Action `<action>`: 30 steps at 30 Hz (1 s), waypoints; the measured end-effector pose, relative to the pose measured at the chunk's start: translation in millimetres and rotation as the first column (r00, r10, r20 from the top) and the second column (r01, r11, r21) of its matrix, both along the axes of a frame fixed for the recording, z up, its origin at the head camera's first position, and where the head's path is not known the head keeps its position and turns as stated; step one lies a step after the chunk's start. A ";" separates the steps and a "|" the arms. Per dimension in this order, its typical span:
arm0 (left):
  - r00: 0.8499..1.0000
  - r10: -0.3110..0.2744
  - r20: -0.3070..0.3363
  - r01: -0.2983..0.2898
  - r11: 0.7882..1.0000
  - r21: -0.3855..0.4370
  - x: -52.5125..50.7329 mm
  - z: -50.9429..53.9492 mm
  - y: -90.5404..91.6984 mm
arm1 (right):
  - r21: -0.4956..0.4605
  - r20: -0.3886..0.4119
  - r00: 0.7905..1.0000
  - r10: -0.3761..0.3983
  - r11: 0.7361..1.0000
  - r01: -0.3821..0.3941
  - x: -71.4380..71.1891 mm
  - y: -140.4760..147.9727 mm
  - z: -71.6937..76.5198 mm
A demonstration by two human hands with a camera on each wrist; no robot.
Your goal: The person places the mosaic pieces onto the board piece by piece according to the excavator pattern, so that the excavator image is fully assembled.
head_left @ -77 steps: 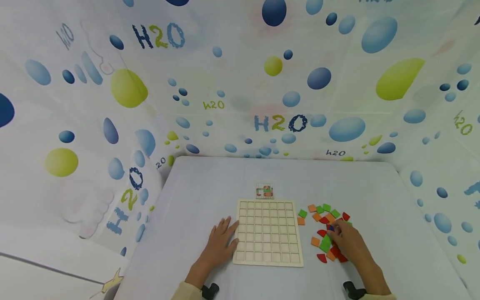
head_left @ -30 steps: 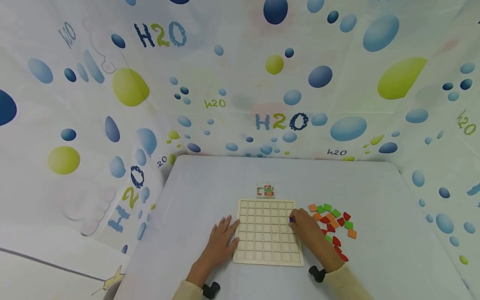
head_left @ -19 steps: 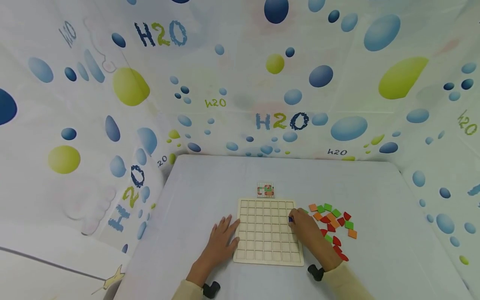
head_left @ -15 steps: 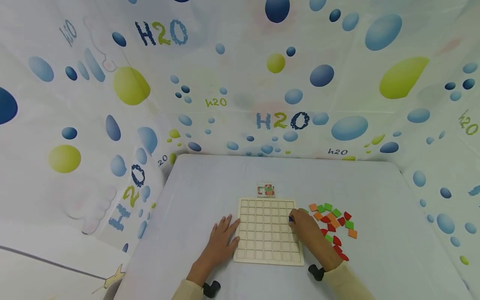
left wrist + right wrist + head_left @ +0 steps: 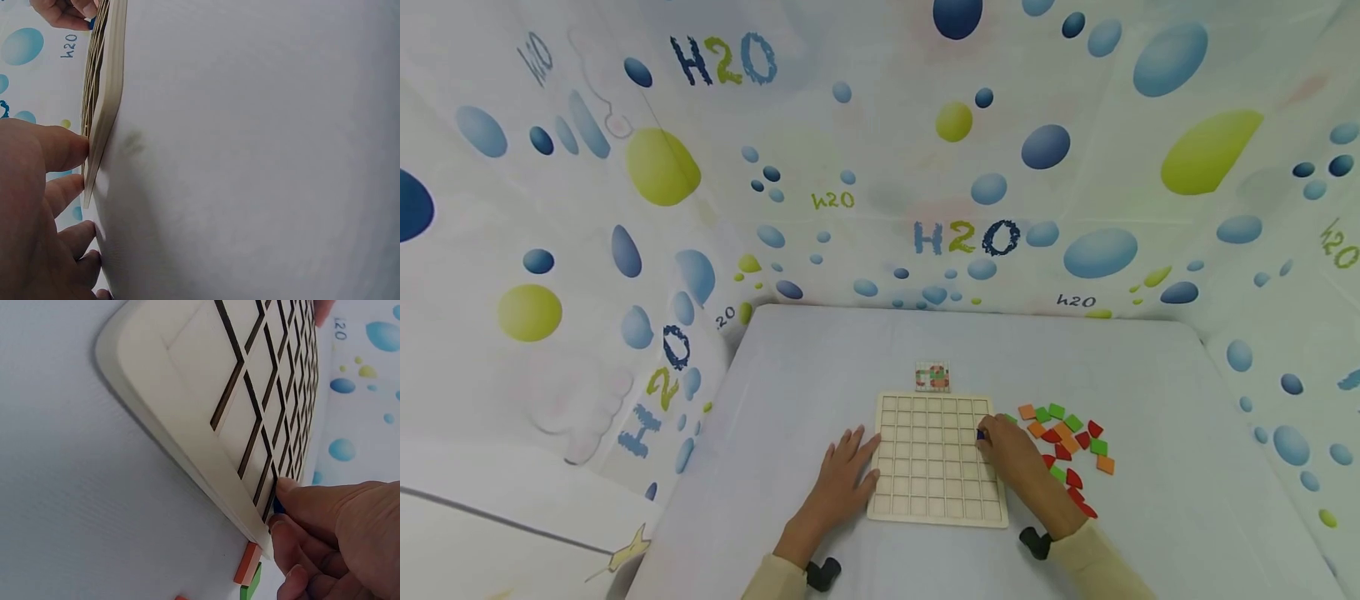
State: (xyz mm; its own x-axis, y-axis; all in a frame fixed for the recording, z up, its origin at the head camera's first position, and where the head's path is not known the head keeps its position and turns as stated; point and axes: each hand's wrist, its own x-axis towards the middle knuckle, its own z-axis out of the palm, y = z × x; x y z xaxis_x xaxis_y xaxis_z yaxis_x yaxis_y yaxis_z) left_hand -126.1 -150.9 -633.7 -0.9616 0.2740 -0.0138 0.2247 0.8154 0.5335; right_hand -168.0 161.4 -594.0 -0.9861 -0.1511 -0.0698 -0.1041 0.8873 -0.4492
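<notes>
A pale wooden grid board [image 5: 927, 462] lies on the white table, its square cells bare where they show. My left hand [image 5: 841, 482] rests at its left edge with fingers spread; in the left wrist view the thumb [image 5: 65, 147] touches the board's side. Over the right column, my right hand [image 5: 1015, 454] pinches a small blue piece [image 5: 981, 434] between thumb and fingers. The right wrist view shows this blue piece [image 5: 279, 505] down at the grid, mostly hidden by the fingertips, so its shape cannot be made out.
Loose orange, green and red tiles [image 5: 1063, 435] lie scattered right of the board, some partly behind the right forearm. Beyond the board's far edge is a small printed pattern card [image 5: 932, 377]. A patterned sheet [image 5: 880, 200] surrounds the table [image 5: 790, 358].
My right hand has moved left from the loose tiles to the board's right column, carrying the blue piece. During the last second it stays there almost still. The left hand has kept its place.
</notes>
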 end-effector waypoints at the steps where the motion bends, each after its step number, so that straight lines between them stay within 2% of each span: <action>1: 1.000 0.001 -0.002 -0.001 1.000 -0.001 0.0 0.0 0.0 | 0.002 0.001 1.000 -0.005 1.000 0.005 -0.2 0.2 -0.1; 16: 1.000 0.001 -0.029 -0.001 1.000 -0.008 -1.3 -2.6 0.4 | 0.038 0.057 0.998 -0.005 0.999 0.003 -7.3 1.1 0.4; 22: 1.000 0.000 -0.021 0.001 1.000 0.004 -2.6 -1.0 2.7 | 0.104 0.040 0.997 0.059 0.993 -0.063 -10.9 2.8 3.6; 27: 1.000 0.005 -0.012 -0.005 1.000 0.001 -1.5 -0.4 1.9 | 0.182 -0.004 0.991 0.132 0.975 -0.129 -6.8 1.0 2.3; 30: 1.000 0.006 -0.008 -0.006 1.000 -0.001 -1.4 -0.7 1.1 | 0.182 -0.029 0.988 0.153 0.972 -0.145 -4.8 1.9 0.7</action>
State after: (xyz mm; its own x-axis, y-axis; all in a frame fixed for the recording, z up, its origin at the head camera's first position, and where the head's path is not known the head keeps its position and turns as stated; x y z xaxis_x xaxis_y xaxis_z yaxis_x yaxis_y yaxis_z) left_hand -127.6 -149.9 -634.3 -0.9633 0.2682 -0.0064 0.2240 0.8173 0.5310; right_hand -172.7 163.2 -593.3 -0.9559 -0.2857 -0.0673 -0.2572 0.9258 -0.2770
